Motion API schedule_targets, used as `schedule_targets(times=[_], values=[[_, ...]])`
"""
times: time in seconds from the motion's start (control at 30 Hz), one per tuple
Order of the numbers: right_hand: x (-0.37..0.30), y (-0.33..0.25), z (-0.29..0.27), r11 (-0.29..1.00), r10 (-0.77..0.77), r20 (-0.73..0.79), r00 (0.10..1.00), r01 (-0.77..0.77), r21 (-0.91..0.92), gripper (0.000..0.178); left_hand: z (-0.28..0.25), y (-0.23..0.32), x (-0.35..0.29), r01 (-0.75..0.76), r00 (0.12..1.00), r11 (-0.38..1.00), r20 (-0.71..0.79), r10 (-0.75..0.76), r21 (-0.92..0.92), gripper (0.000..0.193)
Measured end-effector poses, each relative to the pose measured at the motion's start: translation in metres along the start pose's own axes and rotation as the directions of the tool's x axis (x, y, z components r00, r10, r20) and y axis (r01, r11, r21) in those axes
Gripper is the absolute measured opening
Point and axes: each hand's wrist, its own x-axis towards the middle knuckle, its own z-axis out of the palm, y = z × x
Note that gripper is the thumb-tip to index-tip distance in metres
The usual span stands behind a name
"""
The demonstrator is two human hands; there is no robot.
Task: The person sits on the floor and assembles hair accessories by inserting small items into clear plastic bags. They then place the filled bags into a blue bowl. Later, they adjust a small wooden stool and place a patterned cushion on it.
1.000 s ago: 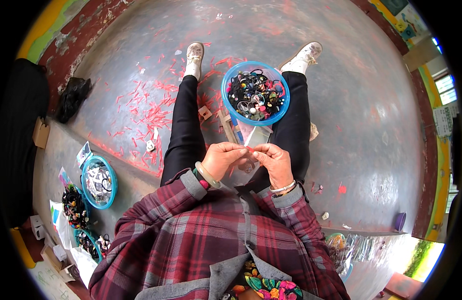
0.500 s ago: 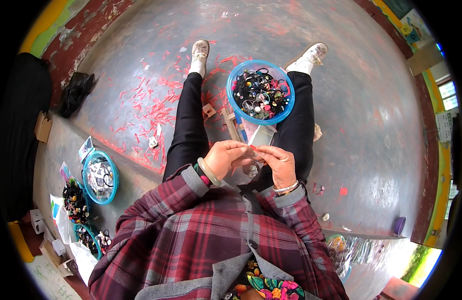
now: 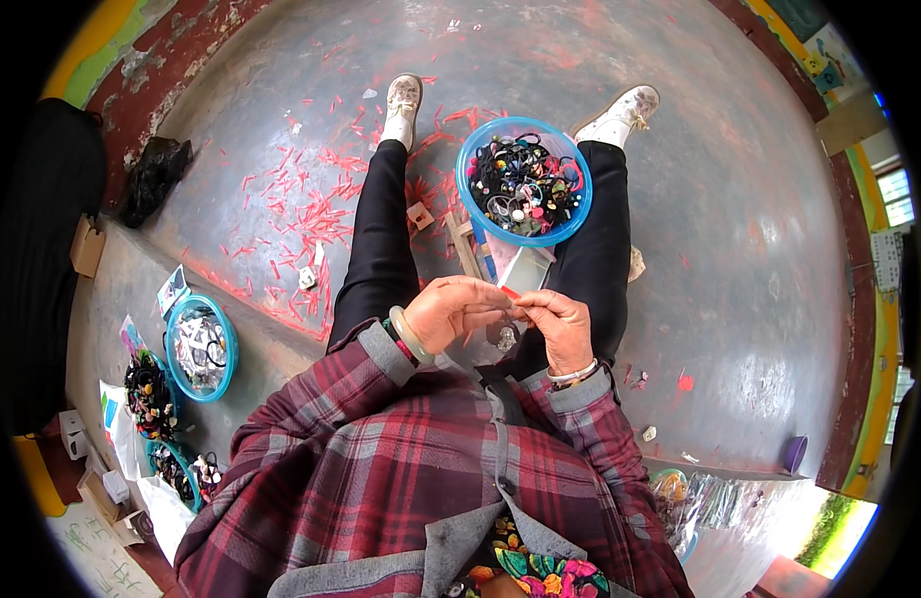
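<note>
In the head view, found a small red strip near the centre of the frame, between the fingertips of both hands. Saw the right hand gripping one end between thumb and fingers. Saw the left hand loosely curled, fingertips at the other end (could not tell whether pinching or merely touching). Judged the handling of the strip as under way and not yet finished, with a heap of hair ties already in the blue basin at upper centre; could not tell the amount left. Counted one strip in hand, one basin by the legs, two white shoes, at least two further blue basins at lower left, one purple cup at lower right. Found the hair ties too tangled, and the red scraps left of centre too many, to count.
</note>
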Motion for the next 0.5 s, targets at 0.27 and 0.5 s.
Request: schedule_targets(times=[0.27, 0.5], values=[[0.002, 0.007, -0.002, 0.996, -0.054, 0.03, 0.998, 0.056, -0.072, 0.015, 0.003, -0.011, 0.003, 0.042, 0.974, 0.982, -0.226, 0.001, 0.185, 0.015], [0.004, 0.004, -0.002, 0.998, -0.001, -0.04, 0.999, -0.001, -0.06, 0.016, -0.003, -0.017, 0.007, -0.024, 0.934, 0.964, -0.339, 0.116, 0.265, 0.011]])
